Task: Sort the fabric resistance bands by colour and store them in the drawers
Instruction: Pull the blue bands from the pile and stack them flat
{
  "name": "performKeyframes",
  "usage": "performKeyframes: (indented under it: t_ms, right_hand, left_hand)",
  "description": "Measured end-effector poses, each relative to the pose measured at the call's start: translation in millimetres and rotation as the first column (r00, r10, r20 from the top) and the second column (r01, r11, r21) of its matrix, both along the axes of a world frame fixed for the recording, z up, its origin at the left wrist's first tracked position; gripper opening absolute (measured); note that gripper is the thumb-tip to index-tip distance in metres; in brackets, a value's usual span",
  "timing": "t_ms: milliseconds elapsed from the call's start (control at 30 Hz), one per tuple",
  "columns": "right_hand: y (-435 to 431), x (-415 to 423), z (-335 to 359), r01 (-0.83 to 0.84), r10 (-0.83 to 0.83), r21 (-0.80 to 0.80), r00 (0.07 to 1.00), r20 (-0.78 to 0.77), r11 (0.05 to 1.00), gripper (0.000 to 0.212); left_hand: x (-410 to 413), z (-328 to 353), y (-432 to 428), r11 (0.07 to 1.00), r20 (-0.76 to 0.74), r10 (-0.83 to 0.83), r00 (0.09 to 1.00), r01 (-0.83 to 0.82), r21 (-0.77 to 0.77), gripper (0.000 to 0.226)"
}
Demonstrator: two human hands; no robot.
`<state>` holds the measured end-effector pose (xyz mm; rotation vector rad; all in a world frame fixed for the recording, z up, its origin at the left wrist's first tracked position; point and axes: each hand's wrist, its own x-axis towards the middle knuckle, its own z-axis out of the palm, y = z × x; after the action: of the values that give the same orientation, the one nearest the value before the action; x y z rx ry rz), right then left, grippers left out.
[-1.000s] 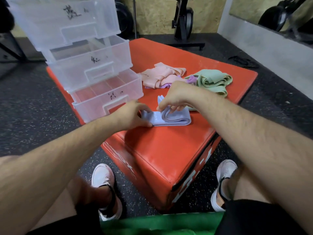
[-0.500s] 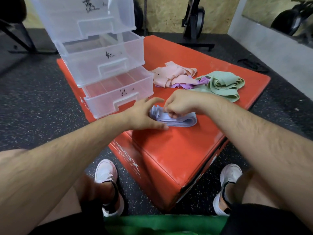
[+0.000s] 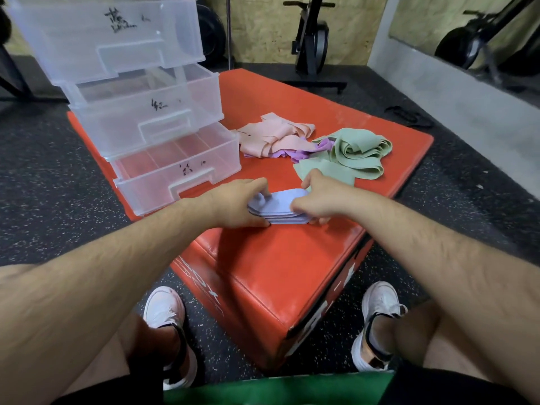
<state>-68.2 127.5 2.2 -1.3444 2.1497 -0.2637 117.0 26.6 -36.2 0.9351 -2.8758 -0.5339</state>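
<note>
A folded stack of light blue bands point(image 3: 279, 204) lies on the red box point(image 3: 280, 264) near its front. My left hand point(image 3: 236, 204) grips the stack's left end, fingers curled over the top and thumb along the front edge. My right hand point(image 3: 317, 200) grips its right end. Behind lie loose piles of pink bands point(image 3: 274, 134), purple bands point(image 3: 309, 152) and green bands point(image 3: 350, 154). Three clear plastic drawers stand stacked at the left; the bottom drawer point(image 3: 178, 168) is pulled out and holds nothing.
The middle drawer point(image 3: 146, 112) and the top drawer point(image 3: 108, 33) bear black handwritten labels. Black speckled gym flooring surrounds the box. An exercise bike point(image 3: 311, 45) stands behind, and a grey wall ledge runs along the right. My white shoes rest on the floor.
The blue bands have gone from a loose loop to a flat folded stack. Both hands now hold it by its ends. The view has tilted slightly.
</note>
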Motion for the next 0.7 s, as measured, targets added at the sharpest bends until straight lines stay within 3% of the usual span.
performKeyframes:
  t_ms: [167,267,300,367,433,567,700]
  right_hand:
    - [-10.2,-5.4,-3.2,0.131,-0.090,-0.187,0.973,0.211,0.974,0.054]
    - [-18.5,-2.9,1.8,0.034,0.034,-0.323,0.979,0.203,0.946,0.055]
    - [-21.1,-1.1,4.6,-0.004,0.088,-0.368,0.974,0.209,0.930,0.053]
    - [-24.7,3.1,13.3,-0.050,0.174,-0.447,0.955,0.240,0.893,0.051]
    - [-28.3,4.1,23.0,-0.043,0.208,-0.510,0.940,0.271,0.859,0.050]
    - [-33.0,-2.0,36.7,0.060,0.202,-0.576,0.903,0.379,0.815,0.045]
    - [-45.8,3.1,30.7,0.196,0.133,-0.487,0.818,0.560,0.851,0.045]
  left_hand:
    - [-1.0,1.0,2.3,0.996,0.012,0.077,0.997,-0.077,0.052,0.072]
    - [1.9,13.4,6.7,0.951,-0.079,0.174,0.981,-0.147,0.272,0.100]
    - [2.8,20.0,7.7,0.915,-0.171,0.220,0.960,-0.142,0.377,0.098]
    - [6.6,30.6,3.3,0.849,-0.306,0.281,0.910,-0.086,0.522,0.068]
    - [13.0,37.4,-0.9,0.804,-0.293,0.275,0.916,-0.052,0.592,0.050]
    - [19.4,34.6,-0.1,0.737,-0.274,0.304,0.912,-0.043,0.674,0.037]
    - [28.6,34.4,3.3,0.633,-0.331,0.417,0.846,-0.010,0.774,0.049]
